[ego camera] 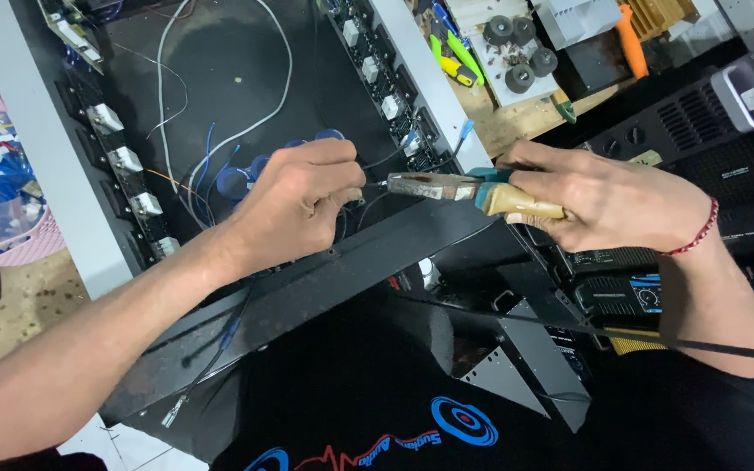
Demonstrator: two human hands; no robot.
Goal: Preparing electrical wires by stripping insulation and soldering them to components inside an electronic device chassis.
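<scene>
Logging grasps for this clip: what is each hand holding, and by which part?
Right hand grips rusty teal-handled pliers by the handles. Left hand pinches something thin at the plier tips, apparently a black wire; unclear.

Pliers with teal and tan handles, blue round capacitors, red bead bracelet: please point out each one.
Pliers with teal and tan handles (pixel 447 186), head view, on the metal jaws.
Blue round capacitors (pixel 234 181), head view, on one capacitor's top.
Red bead bracelet (pixel 701 230), head view, on the beads at the wrist.
</scene>
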